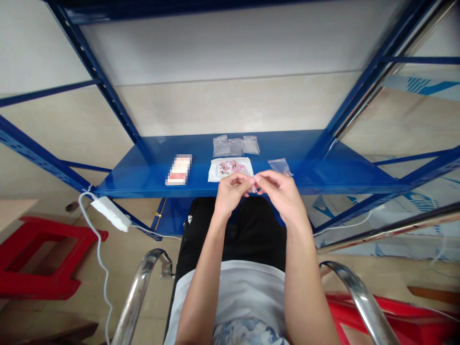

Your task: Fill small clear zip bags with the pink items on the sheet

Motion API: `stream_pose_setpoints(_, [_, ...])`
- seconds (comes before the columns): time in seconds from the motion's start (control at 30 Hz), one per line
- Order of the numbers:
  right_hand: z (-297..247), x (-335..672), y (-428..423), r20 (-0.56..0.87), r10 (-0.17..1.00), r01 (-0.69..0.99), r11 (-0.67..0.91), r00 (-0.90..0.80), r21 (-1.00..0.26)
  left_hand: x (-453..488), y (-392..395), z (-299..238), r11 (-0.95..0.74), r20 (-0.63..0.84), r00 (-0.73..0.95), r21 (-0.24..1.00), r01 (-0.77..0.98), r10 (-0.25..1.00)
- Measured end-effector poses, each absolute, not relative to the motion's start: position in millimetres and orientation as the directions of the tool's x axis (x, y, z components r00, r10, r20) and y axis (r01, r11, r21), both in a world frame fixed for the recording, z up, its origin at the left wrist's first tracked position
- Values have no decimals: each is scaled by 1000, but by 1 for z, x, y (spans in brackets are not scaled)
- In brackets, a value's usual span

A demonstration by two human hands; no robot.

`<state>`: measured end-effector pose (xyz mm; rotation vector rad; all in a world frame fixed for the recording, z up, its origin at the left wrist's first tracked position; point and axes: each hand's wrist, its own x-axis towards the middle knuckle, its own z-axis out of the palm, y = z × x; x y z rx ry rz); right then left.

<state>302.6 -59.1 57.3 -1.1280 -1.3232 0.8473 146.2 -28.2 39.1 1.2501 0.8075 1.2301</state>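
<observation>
My left hand point(232, 191) and my right hand point(280, 191) meet over the front edge of the blue shelf, thumbs and index fingertips pinched together. Between them is a small clear plastic bag point(253, 189), mostly hidden by the fingers; pinkish bits seem to show in it. Just beyond my left hand lies a white sheet or pouch point(214, 171) with several small pink and dark pieces point(232, 166) on it. A clear zip bag point(278, 165) with small reddish pieces at its lower end lies behind my right hand.
Several flat clear zip bags point(236, 146) lie further back on the blue shelf point(151, 163). A blurred-out rectangular item point(178, 170) is at left. Blue uprights point(118, 110) frame both sides. A white power strip point(110, 213) hangs at left near a red stool point(39, 254).
</observation>
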Motion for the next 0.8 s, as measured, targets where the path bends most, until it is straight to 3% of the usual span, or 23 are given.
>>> stream_pose_setpoints(0.23, [58,300,-64,271,959,211,249,84,-945,142,-34,41,-240,242,289,970,-42,926])
stream_pose_setpoints(0.4, [59,302,-67,254,966,236,234,59,-943,136,-32,38,-258,261,335,965,-55,905])
stream_pose_setpoints(0.57, [61,302,-63,238,971,145,236,-2,-961,130,-30,39,-276,288,395,957,-89,872])
stream_pose_setpoints(0.8, [59,301,-56,247,969,96,246,-2,-965,128,-34,45,-293,289,350,955,-43,891])
